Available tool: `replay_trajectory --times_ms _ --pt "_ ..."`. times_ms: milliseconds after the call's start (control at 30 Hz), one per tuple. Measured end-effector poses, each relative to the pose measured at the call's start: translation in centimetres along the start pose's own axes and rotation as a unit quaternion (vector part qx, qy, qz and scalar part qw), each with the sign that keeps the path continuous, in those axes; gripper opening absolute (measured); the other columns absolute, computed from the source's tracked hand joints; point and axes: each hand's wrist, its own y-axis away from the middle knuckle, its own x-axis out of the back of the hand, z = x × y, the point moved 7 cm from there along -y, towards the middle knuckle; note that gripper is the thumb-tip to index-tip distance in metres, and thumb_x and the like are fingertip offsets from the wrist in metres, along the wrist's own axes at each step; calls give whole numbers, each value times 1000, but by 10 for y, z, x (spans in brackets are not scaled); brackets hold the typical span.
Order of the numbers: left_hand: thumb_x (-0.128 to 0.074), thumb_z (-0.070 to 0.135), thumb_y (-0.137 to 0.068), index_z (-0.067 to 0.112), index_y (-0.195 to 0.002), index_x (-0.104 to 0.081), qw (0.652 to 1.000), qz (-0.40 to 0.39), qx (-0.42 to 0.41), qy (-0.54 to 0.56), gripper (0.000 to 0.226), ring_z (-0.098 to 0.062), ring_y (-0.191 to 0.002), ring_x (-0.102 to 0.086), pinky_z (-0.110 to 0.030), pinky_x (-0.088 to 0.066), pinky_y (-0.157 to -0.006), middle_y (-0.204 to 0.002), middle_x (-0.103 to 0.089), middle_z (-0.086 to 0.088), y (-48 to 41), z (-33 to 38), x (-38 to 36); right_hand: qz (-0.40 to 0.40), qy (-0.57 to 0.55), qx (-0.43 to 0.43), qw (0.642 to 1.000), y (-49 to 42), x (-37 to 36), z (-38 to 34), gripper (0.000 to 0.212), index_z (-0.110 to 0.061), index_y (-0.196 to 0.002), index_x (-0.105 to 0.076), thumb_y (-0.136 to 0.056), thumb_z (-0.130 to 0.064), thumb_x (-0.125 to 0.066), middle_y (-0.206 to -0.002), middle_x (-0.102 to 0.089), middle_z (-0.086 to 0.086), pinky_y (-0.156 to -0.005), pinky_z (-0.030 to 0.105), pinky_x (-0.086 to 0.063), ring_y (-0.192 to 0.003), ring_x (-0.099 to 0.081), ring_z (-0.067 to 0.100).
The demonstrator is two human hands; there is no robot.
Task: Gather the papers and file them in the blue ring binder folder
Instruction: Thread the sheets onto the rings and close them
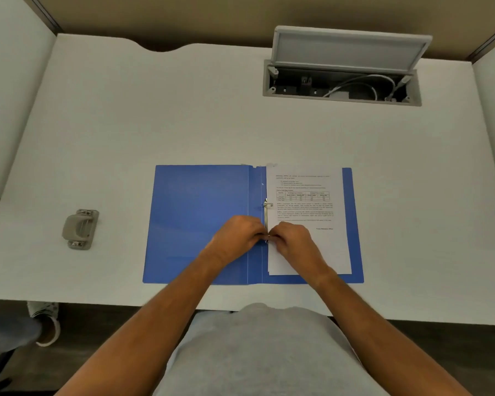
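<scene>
The blue ring binder folder (200, 224) lies open flat on the white desk. A stack of printed papers (306, 201) rests on its right half, left edge against the metal ring mechanism (266, 212) at the spine. My left hand (237, 235) and my right hand (293, 241) meet at the lower ring, fingers pinched on it. The upper ring stands through the sheets' edge. The lower ring itself is hidden under my fingertips.
A grey hole punch (80, 228) sits on the desk to the left. An open cable hatch (343, 81) with wires is at the back right. Partition walls border the desk (126, 115). A shoe (45, 321) shows on the floor at the lower left.
</scene>
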Motion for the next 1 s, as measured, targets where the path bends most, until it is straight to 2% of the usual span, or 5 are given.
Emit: replay_trajectory --times_ms 167,267,367,633,1000 --pt "-77 44 -88 28 -109 -78 991 107 55 -62 26 -20 -104 -63 -35 -56 -64 -109 -76 13 27 -28 26 179 -151 -190 953 37 27 42 41 -23 -124 -69 -87 -20 -88 -105 -71 -3 -84 25 -60 -88 -68 13" --pt "-75 66 -79 27 -147 -56 982 113 116 -94 81 -29 -134 -50 -51 -50 -102 -152 -57 4 62 -69 33 294 -139 -326 888 83 43 80 60 -21 -135 -61 -83 -25 -92 -128 -62 7 -97 42 -58 -113 -63 26" --pt "-60 88 -73 29 -161 -32 975 79 163 -125 110 -35 -154 -27 -65 -23 -122 -171 -29 2 94 -105 38 279 -119 -424 853 112 43 102 74 -19 -142 -55 -80 -35 -93 -137 -57 14 -100 55 -53 -123 -56 37" --pt "-39 104 -66 44 -162 11 967 -25 240 -83 123 -25 -157 29 -78 12 -117 -171 24 14 127 -153 31 290 -190 -465 815 115 34 119 55 -27 -120 -61 -78 -43 -92 -115 -66 10 -95 63 -58 -105 -66 35" --pt "-35 105 -65 43 -159 21 966 -59 240 -71 126 -26 -153 38 -76 17 -114 -168 34 12 125 -156 27 340 -222 -396 823 123 72 86 13 -11 -88 -72 -90 -12 -84 -84 -70 1 -84 43 -60 -85 -69 29"
